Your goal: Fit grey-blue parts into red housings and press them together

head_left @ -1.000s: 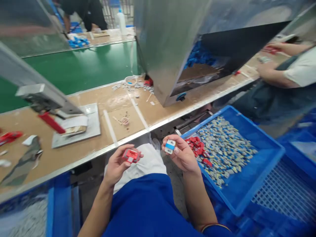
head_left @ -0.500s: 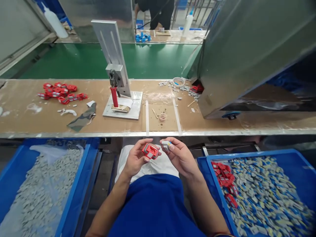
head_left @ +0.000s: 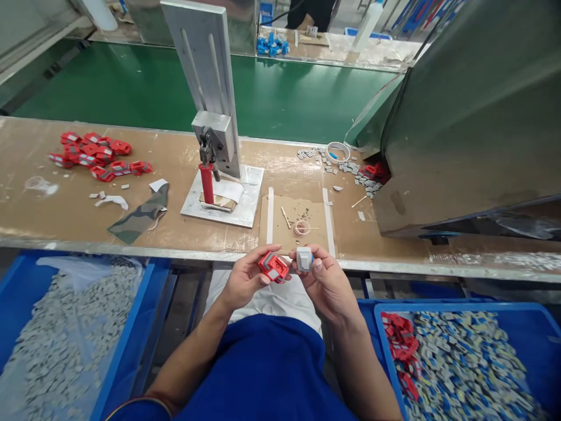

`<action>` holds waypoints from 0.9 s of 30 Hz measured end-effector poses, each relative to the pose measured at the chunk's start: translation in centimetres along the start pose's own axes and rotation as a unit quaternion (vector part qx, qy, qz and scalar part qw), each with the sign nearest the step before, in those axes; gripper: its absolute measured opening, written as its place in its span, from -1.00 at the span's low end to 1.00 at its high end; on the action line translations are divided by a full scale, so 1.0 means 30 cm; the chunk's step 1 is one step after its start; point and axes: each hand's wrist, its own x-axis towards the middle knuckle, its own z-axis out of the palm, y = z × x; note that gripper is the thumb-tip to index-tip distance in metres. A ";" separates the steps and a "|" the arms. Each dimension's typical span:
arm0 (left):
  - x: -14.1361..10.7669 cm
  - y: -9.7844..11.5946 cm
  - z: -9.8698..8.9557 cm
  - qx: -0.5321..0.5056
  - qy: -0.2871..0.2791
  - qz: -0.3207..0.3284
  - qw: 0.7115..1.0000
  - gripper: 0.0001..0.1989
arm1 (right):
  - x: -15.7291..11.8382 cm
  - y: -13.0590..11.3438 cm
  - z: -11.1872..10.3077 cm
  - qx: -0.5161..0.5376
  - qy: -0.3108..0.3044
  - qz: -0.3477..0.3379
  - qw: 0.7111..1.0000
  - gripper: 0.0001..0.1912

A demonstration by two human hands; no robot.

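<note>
Between the fingers of my left hand [head_left: 243, 280] is a red plastic piece [head_left: 273, 268] with grey trim and a recess facing up. My right hand [head_left: 328, 283] pinches a small light-grey part [head_left: 304, 258] with a bit of blue at its right side. The two pieces are close to each other but apart, just in front of the bench edge and above my lap. Several red pieces [head_left: 90, 153] lie in a pile at the left of the bench [head_left: 175, 237].
A metal press with a red handle [head_left: 207, 184] stands on the bench before a green belt [head_left: 289, 99]. At the lower left is a blue bin [head_left: 131, 345] of grey parts. Another bin [head_left: 495, 306] at the lower right holds mixed parts. A metal housing [head_left: 460, 134] rises at the right.
The camera view has shifted, so the bench appears closer. The grey part in my right hand has turned, with its stepped face now toward the camera. Both hands keep their holds.
</note>
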 end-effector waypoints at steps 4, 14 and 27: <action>0.031 0.013 -0.025 -0.028 -0.031 0.002 0.999 -0.40 | 0.016 -0.020 0.020 -0.033 -0.008 -0.015 0.999 -0.60; 0.050 0.023 -0.041 -0.056 -0.036 0.010 0.998 -0.40 | 0.024 -0.055 0.012 -0.198 -0.042 -0.129 0.971 -0.64; 0.050 0.043 -0.062 0.031 0.025 0.026 0.999 -0.43 | 0.040 -0.052 -0.017 -0.184 -0.070 -0.066 0.978 -0.67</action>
